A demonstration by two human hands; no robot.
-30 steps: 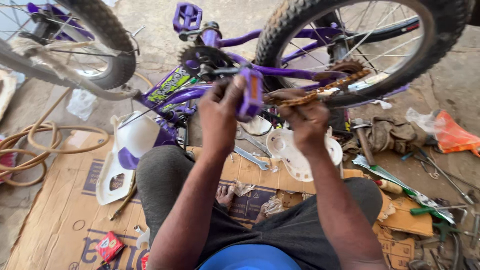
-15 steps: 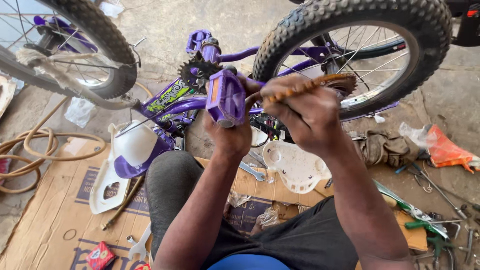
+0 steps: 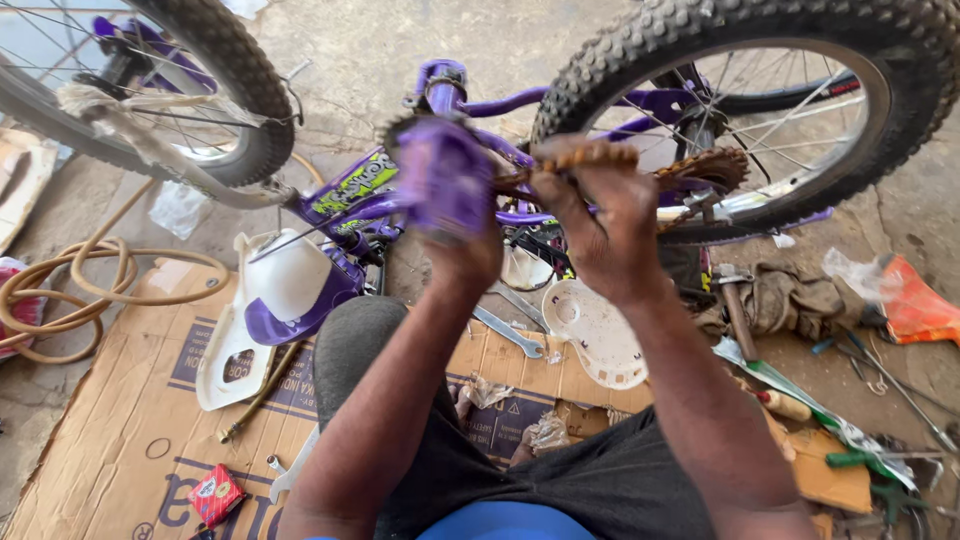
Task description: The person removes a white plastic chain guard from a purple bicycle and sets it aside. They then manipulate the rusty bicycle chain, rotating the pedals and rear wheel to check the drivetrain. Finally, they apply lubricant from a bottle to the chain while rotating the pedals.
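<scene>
A single camera on the person's head looks steeply down and forward, close over both raised forearms. The upturned bicycle [image 3: 560, 130] fills the frame toward 12 o'clock, the cardboard [image 3: 120, 440] on the floor toward 7 o'clock.

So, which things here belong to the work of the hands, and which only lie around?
In use:
left hand
purple pedal
right hand
rusty chain
purple bicycle

Lying about:
spanner
hammer
hose
white cover
</scene>
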